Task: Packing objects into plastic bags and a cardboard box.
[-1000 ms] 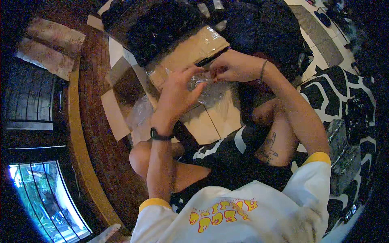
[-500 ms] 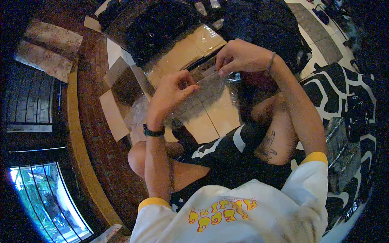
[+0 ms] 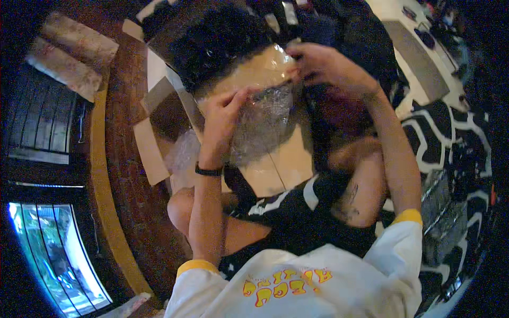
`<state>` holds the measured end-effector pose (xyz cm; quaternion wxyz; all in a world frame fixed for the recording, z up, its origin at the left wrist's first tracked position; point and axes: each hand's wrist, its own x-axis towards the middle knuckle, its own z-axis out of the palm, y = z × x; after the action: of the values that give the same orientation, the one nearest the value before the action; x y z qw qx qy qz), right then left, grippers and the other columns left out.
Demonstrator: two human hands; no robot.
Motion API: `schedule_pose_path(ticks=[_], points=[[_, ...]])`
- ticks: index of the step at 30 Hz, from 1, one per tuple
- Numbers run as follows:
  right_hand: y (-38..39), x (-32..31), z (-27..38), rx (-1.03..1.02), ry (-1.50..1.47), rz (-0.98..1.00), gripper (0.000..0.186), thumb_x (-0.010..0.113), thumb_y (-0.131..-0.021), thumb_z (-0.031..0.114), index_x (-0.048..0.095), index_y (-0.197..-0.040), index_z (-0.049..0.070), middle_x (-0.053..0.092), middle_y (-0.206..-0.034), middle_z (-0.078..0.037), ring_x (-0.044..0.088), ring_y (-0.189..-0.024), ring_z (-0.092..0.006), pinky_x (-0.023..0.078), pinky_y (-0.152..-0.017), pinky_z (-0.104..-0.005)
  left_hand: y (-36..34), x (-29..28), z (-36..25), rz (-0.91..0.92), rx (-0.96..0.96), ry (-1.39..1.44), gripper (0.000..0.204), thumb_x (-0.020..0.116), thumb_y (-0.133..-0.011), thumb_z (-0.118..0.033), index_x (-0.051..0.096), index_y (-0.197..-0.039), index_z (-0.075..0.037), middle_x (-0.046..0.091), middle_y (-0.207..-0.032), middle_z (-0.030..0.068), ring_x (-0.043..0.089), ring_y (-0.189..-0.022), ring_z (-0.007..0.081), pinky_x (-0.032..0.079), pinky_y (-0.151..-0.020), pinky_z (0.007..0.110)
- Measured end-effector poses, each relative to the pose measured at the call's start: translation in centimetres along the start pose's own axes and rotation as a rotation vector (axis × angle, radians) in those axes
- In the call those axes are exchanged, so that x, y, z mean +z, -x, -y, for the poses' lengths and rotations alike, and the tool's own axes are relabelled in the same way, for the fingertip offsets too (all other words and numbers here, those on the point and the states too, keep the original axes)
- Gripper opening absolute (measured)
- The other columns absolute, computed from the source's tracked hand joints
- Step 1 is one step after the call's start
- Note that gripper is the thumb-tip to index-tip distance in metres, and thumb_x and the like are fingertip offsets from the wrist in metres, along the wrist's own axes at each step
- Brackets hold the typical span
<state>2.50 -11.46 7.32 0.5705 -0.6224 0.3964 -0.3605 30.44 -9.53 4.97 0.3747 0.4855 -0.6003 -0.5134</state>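
Note:
Clear plastic sheeting (image 3: 265, 119), wrinkled and shiny, stretches in front of me over a cardboard box (image 3: 278, 169) that lies before my crossed legs. My left hand (image 3: 222, 116) is closed in a pinch on the sheeting's upper left edge. At the right end of that edge is my right hand (image 3: 328, 66), its fingers bent but smeared by motion, so I cannot make out their grip. Beyond the sheeting, another tan cardboard panel (image 3: 233, 77) shows under glossy plastic. Just past it lies a dark, bristly-looking mass (image 3: 217, 45).
An open cardboard box (image 3: 169, 111) with flaps spread and bubbly clear plastic (image 3: 185, 153) by it stands to the left on the wooden floor. Black-and-white patterned fabric (image 3: 445, 135) and a dark plastic-wrapped bundle (image 3: 445, 220) lie at right. A barred window (image 3: 58, 259) is at far left.
My right hand has moved up and away from my left, blurring. The sheeting between them has shifted and hangs differently. My left hand has moved slightly right; the whole view has shifted a little.

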Motion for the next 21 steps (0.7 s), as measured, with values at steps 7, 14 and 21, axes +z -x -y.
schedule_pose_path(ticks=[7,14,21], points=[[-0.2,3.2,0.0,-0.037,0.257,0.055,0.037,0.066,-0.097,0.033,0.070,-0.112,-0.001,0.072,-0.095,-0.006,0.067,-0.087,-0.0116,0.053,-0.078,-0.0261,0.0,0.7,0.0,-0.107,-0.088,0.470,0.029,0.059,-0.101,-0.027,0.071,-0.111,-0.002,0.069,-0.084,0.0037,0.067,-0.068,0.0134,0.055,-0.062,0.028],[-1.4,2.2,-1.3,-0.023,0.078,-0.014,0.035,0.059,-0.101,0.032,0.072,-0.103,-0.001,0.071,-0.087,-0.003,0.067,-0.077,-0.0107,0.056,-0.074,-0.0274,0.4,0.5,-0.4,-0.029,-0.056,0.525,0.030,0.062,-0.100,-0.029,0.069,-0.103,0.000,0.069,-0.092,0.0066,0.069,-0.070,0.0176,0.057,-0.060,0.029],[-1.2,2.1,-1.4,0.045,0.048,-0.099,0.034,0.054,-0.104,0.030,0.067,-0.113,0.000,0.069,-0.093,-0.002,0.067,-0.081,-0.0110,0.058,-0.078,-0.0286,0.7,0.0,-0.4,0.050,-0.078,0.468,0.031,0.061,-0.101,-0.029,0.068,-0.104,0.002,0.071,-0.091,0.0075,0.069,-0.068,0.0174,0.058,-0.061,0.029]])
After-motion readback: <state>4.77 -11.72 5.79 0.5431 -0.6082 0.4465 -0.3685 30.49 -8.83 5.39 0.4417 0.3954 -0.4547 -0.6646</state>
